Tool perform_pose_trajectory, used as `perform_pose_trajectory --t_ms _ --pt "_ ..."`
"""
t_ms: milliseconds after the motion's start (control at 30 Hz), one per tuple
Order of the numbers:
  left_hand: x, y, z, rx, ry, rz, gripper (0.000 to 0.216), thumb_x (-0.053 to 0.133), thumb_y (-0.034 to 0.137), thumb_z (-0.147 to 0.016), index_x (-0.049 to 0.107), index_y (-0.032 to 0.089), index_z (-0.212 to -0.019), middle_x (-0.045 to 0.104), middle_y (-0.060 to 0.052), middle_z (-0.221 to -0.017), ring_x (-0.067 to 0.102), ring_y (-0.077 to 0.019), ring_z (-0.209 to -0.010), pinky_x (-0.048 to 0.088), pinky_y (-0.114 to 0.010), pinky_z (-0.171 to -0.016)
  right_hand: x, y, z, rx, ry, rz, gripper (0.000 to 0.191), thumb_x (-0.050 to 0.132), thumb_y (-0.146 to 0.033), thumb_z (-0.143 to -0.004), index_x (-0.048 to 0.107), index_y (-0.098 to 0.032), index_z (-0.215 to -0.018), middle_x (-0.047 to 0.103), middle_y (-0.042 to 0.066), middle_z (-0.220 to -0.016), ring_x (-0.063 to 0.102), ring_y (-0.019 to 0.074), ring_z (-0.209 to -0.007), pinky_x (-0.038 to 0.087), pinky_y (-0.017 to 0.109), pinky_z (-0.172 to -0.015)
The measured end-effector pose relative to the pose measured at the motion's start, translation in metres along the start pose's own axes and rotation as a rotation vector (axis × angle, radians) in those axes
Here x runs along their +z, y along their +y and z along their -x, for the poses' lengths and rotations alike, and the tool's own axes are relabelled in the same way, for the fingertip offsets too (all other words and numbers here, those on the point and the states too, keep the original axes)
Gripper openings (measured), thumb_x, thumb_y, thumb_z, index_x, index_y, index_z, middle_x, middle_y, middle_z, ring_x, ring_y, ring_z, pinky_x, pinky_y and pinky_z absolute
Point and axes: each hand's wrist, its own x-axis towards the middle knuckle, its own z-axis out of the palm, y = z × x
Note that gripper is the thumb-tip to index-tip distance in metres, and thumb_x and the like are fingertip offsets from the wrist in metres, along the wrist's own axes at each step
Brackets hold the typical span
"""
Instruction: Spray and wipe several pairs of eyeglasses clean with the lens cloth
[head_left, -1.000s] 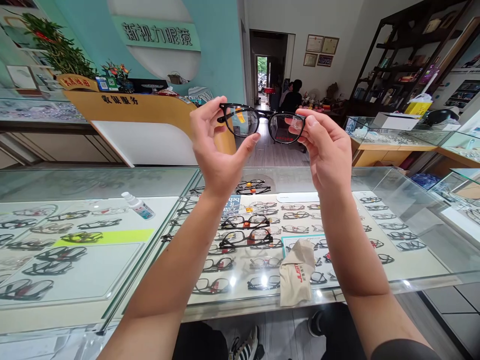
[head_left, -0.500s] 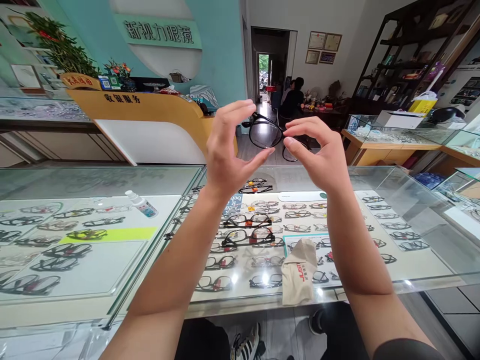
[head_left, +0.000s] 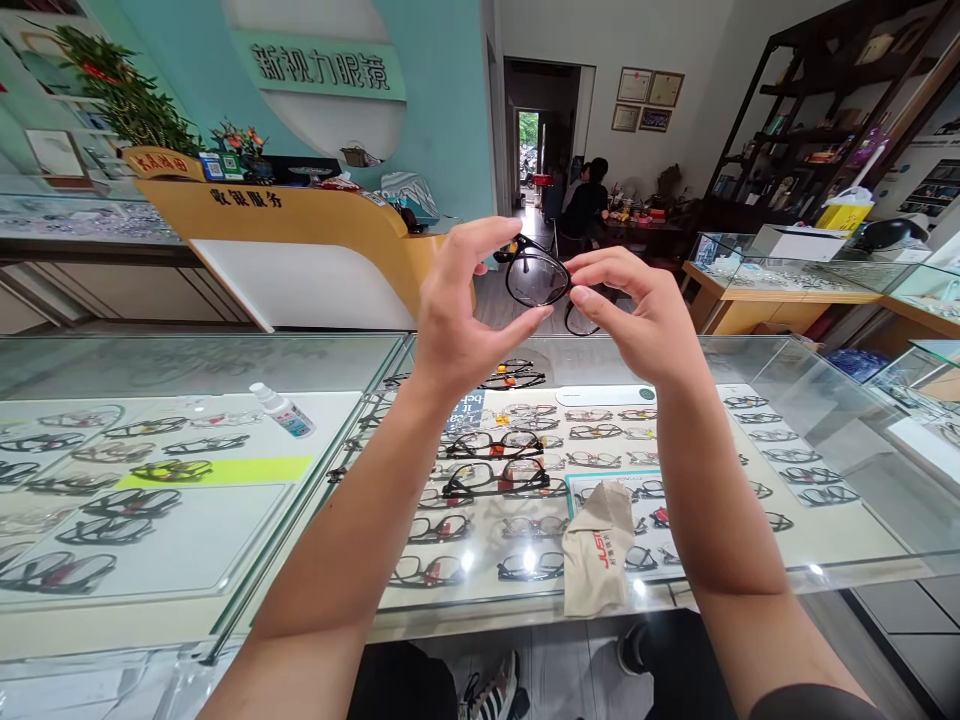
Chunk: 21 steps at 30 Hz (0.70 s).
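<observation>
a wide glass counter [head_left: 840, 545] stretches across the view, two cases of it meeting left of the middle. beyond it stands a wood-toned reception desk [head_left: 300, 265] with a white front panel, and farther back a person in dark clothing [head_left: 585, 210] sits near the doorway. both hands are raised above the counter: the left hand [head_left: 465, 310] grips one outer side of the glasses, fingers at the upper corner and thumb at the lower rim, while the right hand [head_left: 645, 315] pinches them near the bridge. a beige cloth [head_left: 596, 585] with red lettering lies on the counter close to its front edge. a white bottle [head_left: 281, 410] is on the left case. the black-framed glasses [head_left: 538, 282] are up in the air between the hands, one lens partly hidden by the right fingers.
</observation>
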Motion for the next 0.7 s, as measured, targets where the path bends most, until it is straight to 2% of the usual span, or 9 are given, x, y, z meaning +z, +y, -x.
perform_pose_trajectory --t_ms 233,400,500,633,700 --pt "0.008 -0.003 0.001 -0.039 0.001 0.177 0.077 0.085 0.069 -0.085 0.053 0.04 -0.149 0.062 -0.007 -0.148 0.065 -0.0335 -0.14 0.063 -0.049 -0.11 0.004 0.008 0.0 0.117 -0.042 -0.194 0.02 0.08 -0.044 -0.095 0.081 -0.024 -0.097 0.081 0.007 -0.124 0.074 0.0245 -0.119 0.057 0.047 -0.11" --pt "0.009 -0.007 0.0 -0.014 -0.016 0.26 0.074 0.085 0.066 -0.087 0.053 0.041 -0.149 0.06 -0.008 -0.145 0.065 -0.0322 -0.139 0.064 -0.046 -0.108 0.006 0.008 0.0 0.217 -0.077 -0.321 0.028 0.084 -0.051 -0.091 0.081 -0.024 -0.094 0.082 0.008 -0.126 0.074 0.0255 -0.12 0.059 0.046 -0.106" --pt "0.011 -0.01 0.0 -0.012 -0.023 0.301 0.071 0.082 0.068 -0.09 0.053 0.041 -0.149 0.059 -0.009 -0.144 0.065 -0.0304 -0.137 0.066 -0.044 -0.104 0.007 0.006 0.0 0.253 -0.104 -0.364 0.031 0.085 -0.054 -0.09 0.081 -0.023 -0.094 0.083 0.007 -0.118 0.075 0.0233 -0.111 0.061 0.043 -0.1" --pt "0.012 -0.003 0.0 -0.045 0.017 0.2 0.071 0.083 0.063 -0.09 0.052 0.038 -0.149 0.061 -0.01 -0.145 0.067 -0.0284 -0.133 0.066 -0.039 -0.097 0.01 0.01 0.0 0.254 -0.068 -0.331 0.036 0.087 -0.057 -0.087 0.082 -0.022 -0.097 0.084 0.006 -0.109 0.076 0.0205 -0.097 0.063 0.04 -0.094" --pt "0.012 0.01 0.002 -0.104 0.122 0.07 0.065 0.087 0.055 -0.089 0.057 0.035 -0.143 0.064 -0.009 -0.139 0.07 -0.0255 -0.121 0.064 -0.037 -0.092 0.013 0.014 0.001 0.211 0.012 -0.236 0.034 0.087 -0.055 -0.087 0.082 -0.022 -0.095 0.085 0.007 -0.109 0.077 0.0217 -0.099 0.063 0.042 -0.097"
